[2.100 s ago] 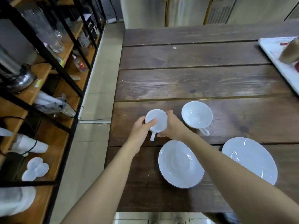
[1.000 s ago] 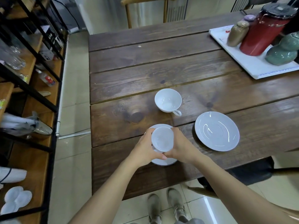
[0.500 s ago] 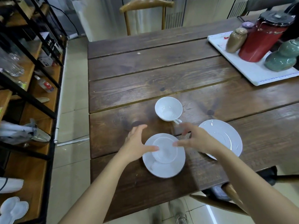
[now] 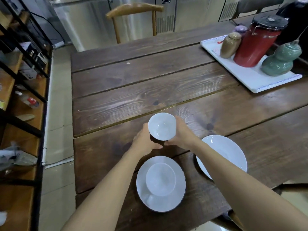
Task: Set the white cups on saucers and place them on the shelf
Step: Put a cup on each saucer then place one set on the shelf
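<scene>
A white cup [image 4: 160,179] stands on a white saucer [image 4: 180,189] near the table's front edge, its handle pointing front-left. Beyond it, a second white cup [image 4: 162,126] is clasped between my left hand [image 4: 144,140] on its left side and my right hand [image 4: 180,133] on its right side. A dark shadow shows beneath this cup. A bare white saucer [image 4: 228,151] lies to the right, partly hidden by my right forearm. The shelf [image 4: 25,114], with wooden boards in a black metal frame, runs along the left.
The dark plank table [image 4: 141,84] has a white tray [image 4: 250,77] at its back right carrying a red jug [image 4: 256,42], a green gourd jar [image 4: 281,60] and a tan jar [image 4: 230,45]. A wooden chair [image 4: 135,10] stands behind the table. The shelf boards hold bottles and assorted clutter.
My hands set the first cup on the near saucer and let go. Both hands then moved forward and closed around the second cup.
</scene>
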`<action>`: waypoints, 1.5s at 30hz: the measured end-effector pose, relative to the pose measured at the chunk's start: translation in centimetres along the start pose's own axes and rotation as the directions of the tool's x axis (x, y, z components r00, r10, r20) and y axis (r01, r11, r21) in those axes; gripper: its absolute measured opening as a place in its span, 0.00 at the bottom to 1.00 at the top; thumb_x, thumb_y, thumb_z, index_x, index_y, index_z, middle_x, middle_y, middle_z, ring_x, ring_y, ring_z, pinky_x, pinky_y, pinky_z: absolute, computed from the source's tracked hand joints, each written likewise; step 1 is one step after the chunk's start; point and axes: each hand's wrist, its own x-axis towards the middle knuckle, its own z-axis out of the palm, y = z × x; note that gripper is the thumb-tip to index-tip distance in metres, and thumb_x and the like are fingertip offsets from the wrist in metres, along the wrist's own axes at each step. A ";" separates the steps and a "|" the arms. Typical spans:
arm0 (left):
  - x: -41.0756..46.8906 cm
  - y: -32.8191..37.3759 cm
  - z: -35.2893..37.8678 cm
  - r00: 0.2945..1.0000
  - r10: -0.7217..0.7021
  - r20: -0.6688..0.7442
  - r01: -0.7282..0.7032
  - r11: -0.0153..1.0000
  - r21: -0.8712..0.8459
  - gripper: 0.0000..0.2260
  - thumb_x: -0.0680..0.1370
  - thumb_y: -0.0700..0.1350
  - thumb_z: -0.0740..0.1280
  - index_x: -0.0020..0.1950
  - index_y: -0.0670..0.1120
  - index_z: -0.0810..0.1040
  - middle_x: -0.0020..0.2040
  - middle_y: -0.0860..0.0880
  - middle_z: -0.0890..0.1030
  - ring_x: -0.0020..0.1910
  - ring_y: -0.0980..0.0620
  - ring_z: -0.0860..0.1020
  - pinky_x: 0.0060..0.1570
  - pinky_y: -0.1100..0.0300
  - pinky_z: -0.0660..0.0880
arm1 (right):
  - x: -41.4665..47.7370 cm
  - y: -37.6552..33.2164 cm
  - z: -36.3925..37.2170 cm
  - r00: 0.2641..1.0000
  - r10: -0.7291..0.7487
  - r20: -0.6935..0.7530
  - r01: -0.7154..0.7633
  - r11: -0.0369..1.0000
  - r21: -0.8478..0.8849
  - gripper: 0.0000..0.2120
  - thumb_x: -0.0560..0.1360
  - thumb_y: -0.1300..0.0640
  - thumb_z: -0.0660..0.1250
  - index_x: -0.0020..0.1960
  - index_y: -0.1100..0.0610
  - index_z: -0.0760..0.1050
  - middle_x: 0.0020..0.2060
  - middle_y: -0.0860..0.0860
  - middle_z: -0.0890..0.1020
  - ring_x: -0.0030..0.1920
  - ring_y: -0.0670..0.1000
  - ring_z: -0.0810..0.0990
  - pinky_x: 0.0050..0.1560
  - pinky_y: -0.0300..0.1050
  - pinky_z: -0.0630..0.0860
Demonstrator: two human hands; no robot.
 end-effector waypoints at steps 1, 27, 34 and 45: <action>0.2 0.1 0.0 0.999 0.017 -0.035 -0.017 1.000 -0.005 0.37 0.63 0.47 0.79 0.67 0.51 0.65 0.64 0.50 0.75 0.63 0.46 0.74 0.61 0.43 0.73 | 0.1 -0.1 0.1 1.000 -0.013 -0.010 0.013 1.000 0.020 0.43 0.53 0.55 0.81 0.65 0.51 0.68 0.59 0.49 0.77 0.60 0.49 0.76 0.60 0.50 0.77; -4.9 11.0 9.4 0.929 0.240 0.283 -0.252 0.968 0.004 0.32 0.64 0.49 0.78 0.63 0.48 0.68 0.59 0.49 0.77 0.60 0.45 0.74 0.60 0.47 0.72 | -14.9 6.1 -7.9 0.914 0.130 -0.384 -0.038 0.970 0.239 0.28 0.55 0.51 0.77 0.53 0.45 0.75 0.44 0.42 0.79 0.45 0.42 0.78 0.46 0.37 0.74; -5.3 11.4 9.8 0.928 0.241 0.283 -0.257 0.966 0.019 0.33 0.65 0.48 0.78 0.66 0.50 0.66 0.61 0.49 0.77 0.62 0.46 0.74 0.63 0.46 0.70 | -15.1 6.8 -7.8 0.920 0.148 -0.363 -0.057 0.967 0.250 0.30 0.54 0.48 0.77 0.56 0.47 0.74 0.48 0.47 0.80 0.47 0.45 0.79 0.46 0.37 0.74; -2.8 9.5 8.5 0.906 0.119 0.406 -0.146 0.989 0.038 0.25 0.71 0.35 0.69 0.67 0.45 0.68 0.67 0.46 0.71 0.63 0.50 0.70 0.63 0.55 0.68 | -16.9 7.1 -9.5 0.871 0.439 -0.220 -0.310 0.839 0.447 0.29 0.71 0.49 0.72 0.68 0.51 0.64 0.63 0.49 0.68 0.61 0.48 0.68 0.60 0.42 0.65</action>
